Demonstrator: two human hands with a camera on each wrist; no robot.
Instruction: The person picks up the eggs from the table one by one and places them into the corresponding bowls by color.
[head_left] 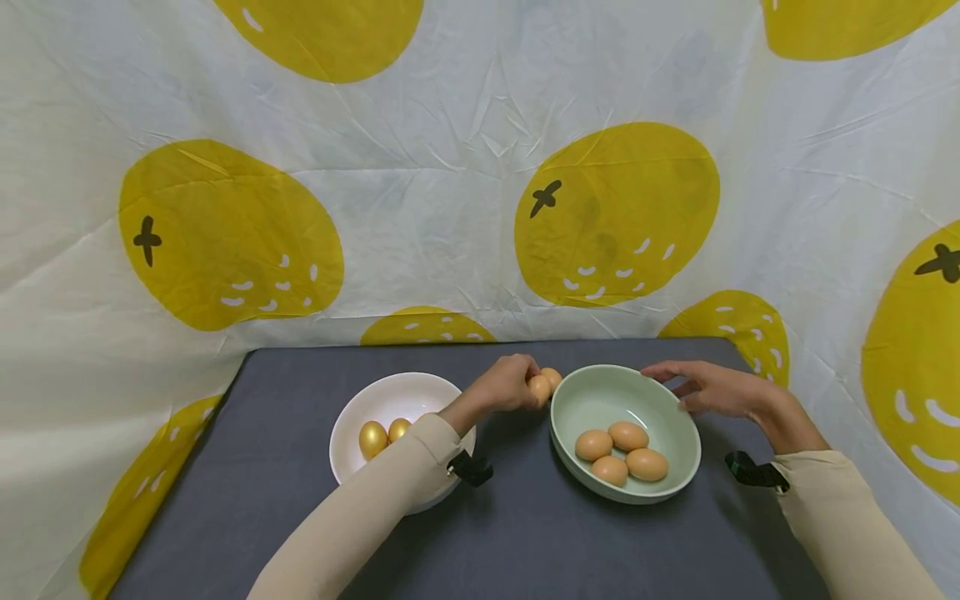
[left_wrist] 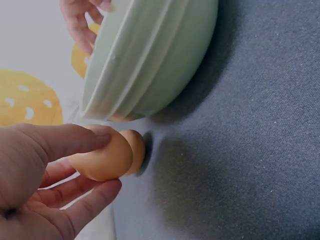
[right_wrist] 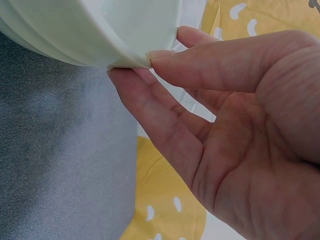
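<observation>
My left hand (head_left: 507,385) pinches a brown egg (left_wrist: 106,157) between thumb and fingers, just left of a pale green bowl (head_left: 688,446). Right behind that egg is a second brown egg (left_wrist: 135,150), close to the bowl's outer wall. Several brown eggs (head_left: 628,436) lie together inside the green bowl. At the bowl's right side, my right hand (head_left: 723,390) grips the rim, the thumb on its edge and fingertips against the outside, as the right wrist view shows.
A white bowl (head_left: 347,433) stands on the left with golden eggs (head_left: 372,439) in it, partly covered by my left forearm. Both bowls rest on a dark grey cloth-covered table (head_left: 277,500). Behind hangs a white curtain (head_left: 427,225) printed with yellow fruit.
</observation>
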